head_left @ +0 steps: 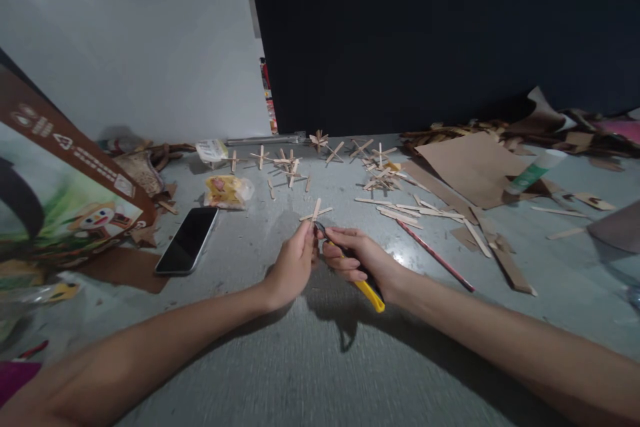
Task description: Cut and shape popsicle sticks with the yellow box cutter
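My right hand (357, 255) is closed round a yellow-handled cutter (371, 293), whose dark tip points left toward my other hand. My left hand (293, 265) pinches a wooden craft stick (316, 209) upright between thumb and fingers, right at the cutter's tip. Both hands meet over the grey table (300, 360), near its middle. More loose craft sticks (400, 213) lie just beyond my right hand, and several small crosses of glued sticks (287, 163) stand farther back.
A black phone (187, 240) lies left of my hands. A printed cardboard box (60, 207) stands at far left. A red pencil (435, 255), brown cardboard sheets (470, 167) and a green-and-white glue bottle (533, 173) lie to the right. A small yellow packet (226, 191) sits behind the phone.
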`<action>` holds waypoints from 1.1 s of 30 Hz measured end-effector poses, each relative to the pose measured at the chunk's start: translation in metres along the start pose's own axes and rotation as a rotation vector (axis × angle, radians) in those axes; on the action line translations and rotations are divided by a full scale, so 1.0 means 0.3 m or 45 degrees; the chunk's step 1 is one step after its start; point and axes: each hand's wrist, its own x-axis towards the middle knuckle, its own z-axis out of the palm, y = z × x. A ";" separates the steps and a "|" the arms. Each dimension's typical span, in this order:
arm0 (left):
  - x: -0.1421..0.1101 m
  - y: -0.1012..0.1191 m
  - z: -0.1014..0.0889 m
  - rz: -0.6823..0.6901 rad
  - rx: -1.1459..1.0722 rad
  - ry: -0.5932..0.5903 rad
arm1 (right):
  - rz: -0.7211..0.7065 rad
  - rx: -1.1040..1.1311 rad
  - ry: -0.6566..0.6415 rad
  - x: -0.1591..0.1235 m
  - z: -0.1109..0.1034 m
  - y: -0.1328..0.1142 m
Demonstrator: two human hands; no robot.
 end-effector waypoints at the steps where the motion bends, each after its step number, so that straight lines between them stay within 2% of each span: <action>1: 0.000 -0.001 0.001 0.006 -0.003 0.005 | -0.004 0.017 -0.015 0.001 -0.002 0.003; 11: -0.001 -0.002 0.004 -0.025 -0.127 0.015 | -0.025 0.094 -0.078 0.016 -0.031 0.029; 22: -0.018 0.037 0.006 0.158 0.126 -0.020 | 0.032 0.281 -0.195 -0.001 -0.024 0.034; 33: -0.022 0.028 0.007 0.158 0.128 -0.042 | 0.035 0.268 -0.329 -0.002 -0.046 0.037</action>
